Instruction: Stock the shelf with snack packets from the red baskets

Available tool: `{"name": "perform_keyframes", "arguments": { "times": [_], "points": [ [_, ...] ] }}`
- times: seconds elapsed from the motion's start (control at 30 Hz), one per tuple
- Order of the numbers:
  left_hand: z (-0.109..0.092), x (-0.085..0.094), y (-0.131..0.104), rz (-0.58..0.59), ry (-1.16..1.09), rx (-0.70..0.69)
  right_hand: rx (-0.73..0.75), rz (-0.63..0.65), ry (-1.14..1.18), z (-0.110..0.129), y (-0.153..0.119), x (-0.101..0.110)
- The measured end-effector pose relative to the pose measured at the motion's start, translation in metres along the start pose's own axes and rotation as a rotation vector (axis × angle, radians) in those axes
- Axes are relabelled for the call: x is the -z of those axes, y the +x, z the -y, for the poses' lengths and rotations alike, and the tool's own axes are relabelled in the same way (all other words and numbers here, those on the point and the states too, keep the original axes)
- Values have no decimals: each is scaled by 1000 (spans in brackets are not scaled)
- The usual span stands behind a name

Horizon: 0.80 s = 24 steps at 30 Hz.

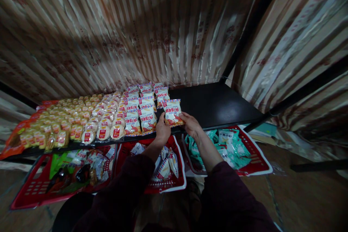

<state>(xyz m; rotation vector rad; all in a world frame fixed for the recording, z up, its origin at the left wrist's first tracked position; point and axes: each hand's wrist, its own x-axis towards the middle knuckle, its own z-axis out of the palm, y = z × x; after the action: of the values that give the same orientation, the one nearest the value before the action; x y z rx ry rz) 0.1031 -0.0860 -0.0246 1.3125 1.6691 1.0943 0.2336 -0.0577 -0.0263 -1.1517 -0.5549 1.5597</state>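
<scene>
A bag is gripped by left hand and right hand; for apparent placement on the shelf, alignment is required.

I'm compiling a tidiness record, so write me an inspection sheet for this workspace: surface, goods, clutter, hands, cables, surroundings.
Surface: long flat black shelf, goods standing at left and centre.
Goods: white printed plastic pouch in hand; similar white pouches in rows, beside round pale wrapped snacks with red labels and small yellow wrapped snacks.
Clutter: three red plastic baskets of packets below; crumpled orange plastic packaging at far left.
Hands: bare left hand and bare right hand grip the pouch's lower sides.
Cables: none identifiable.
Surroundings: pleated beige-brown patterned curtain, black posts, brown floor.
</scene>
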Motion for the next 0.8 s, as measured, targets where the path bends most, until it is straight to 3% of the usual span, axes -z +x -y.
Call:
{"name": "perform_keyframes", "arguments": {
  "times": [0.3, 0.8],
  "points": [
    [-2, 0, -2, -37, 12, -10, 20, -14, -10, -1, 3, 3],
    [-9, 1, -3, 26, 246, -44, 23, -19, -8, -1, 4, 2]
  ]
}}
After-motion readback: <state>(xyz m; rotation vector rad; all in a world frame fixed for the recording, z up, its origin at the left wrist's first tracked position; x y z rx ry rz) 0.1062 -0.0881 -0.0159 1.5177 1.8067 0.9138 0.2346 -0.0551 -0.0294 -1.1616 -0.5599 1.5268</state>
